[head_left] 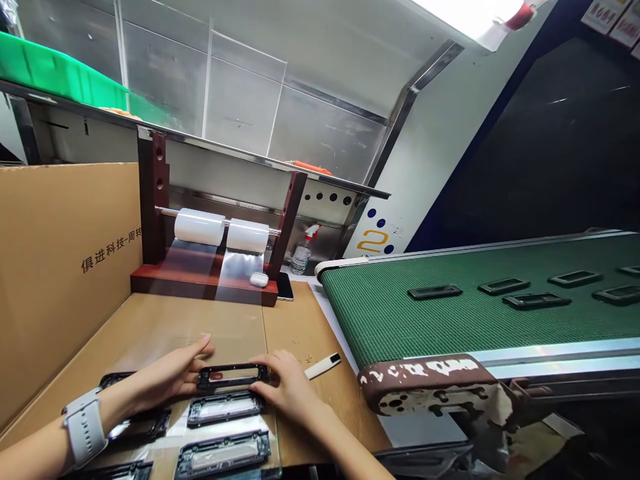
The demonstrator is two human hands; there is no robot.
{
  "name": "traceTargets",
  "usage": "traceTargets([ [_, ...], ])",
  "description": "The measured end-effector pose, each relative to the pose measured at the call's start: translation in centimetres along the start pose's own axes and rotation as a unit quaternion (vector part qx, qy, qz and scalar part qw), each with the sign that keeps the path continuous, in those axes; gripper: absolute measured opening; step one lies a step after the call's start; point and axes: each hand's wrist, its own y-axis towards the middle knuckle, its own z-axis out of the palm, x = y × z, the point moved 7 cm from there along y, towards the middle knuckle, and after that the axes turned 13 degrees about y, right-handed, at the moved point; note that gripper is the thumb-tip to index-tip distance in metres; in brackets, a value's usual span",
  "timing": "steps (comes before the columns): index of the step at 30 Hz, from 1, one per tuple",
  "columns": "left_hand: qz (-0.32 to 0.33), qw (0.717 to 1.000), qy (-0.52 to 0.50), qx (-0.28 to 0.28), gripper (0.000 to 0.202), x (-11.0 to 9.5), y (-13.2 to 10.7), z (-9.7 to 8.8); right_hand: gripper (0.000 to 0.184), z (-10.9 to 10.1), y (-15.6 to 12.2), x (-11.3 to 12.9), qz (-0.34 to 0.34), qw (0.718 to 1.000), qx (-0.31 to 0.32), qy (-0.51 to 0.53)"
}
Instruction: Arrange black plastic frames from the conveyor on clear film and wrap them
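My right hand (289,385) pinches the right end of a black rectangular plastic frame (233,377) with a long opening, thumb below and fingers above. At the frame's left end is my left hand (183,368), its thumb stretched up and apart and its fingers reaching the frame's edge; whether they bear it is unclear. Just below, a similar black frame (225,408) lies on clear film, and another frame (223,455) lies nearer me. More black frames (145,425) sit under and beside my left forearm, partly hidden.
Two film rolls (200,227) hang on a dark red stand (200,285) at the back. A cardboard wall (70,267) borders the left. On the right, a green conveyor belt (400,327) carries several black frames. A white strip-like tool (323,366) lies beside my right hand.
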Motion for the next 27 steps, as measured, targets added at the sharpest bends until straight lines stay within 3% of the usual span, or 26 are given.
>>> traceTargets([
  [6, 0.001, 1.0, 0.024, -0.001, 0.07, 0.2, 0.0, 0.0, 0.035, 0.3, 0.3, 0.3, 0.0, 1.0, 0.011, 0.0],
  [10, 0.017, 0.997, 0.073, -0.012, 0.088, 0.0, -0.2, -0.3, 0.038, 0.2, 0.2, 0.3, 0.003, 1.0, 0.014, -0.004],
  [13, 0.048, 0.986, 0.148, -0.054, 0.095, -0.1, -0.7, -1.1, 0.037, -0.1, 0.3, 0.2, 0.018, 1.0, 0.004, -0.014],
  [17, 0.137, 0.931, 0.307, -0.143, 0.091, -0.1, -2.1, -1.2, 0.034, -0.3, 1.0, 0.2, 0.026, 0.999, 0.003, -0.033],
  [20, 0.216, 0.87, 0.427, -0.119, 0.082, 0.4, -2.7, 1.0, 0.038, -0.2, 1.5, 0.5, 0.021, 0.998, 0.01, -0.058],
  [23, 0.254, 0.815, 0.512, -0.093, 0.069, 1.4, -2.4, 2.5, 0.034, -0.7, 0.9, 1.4, 0.011, 0.995, 0.008, -0.097],
  [27, 0.267, 0.77, 0.571, -0.101, 0.066, 3.0, -1.0, 2.1, 0.03, -4.6, -0.8, 3.0, 0.003, 0.982, -0.005, -0.187],
])
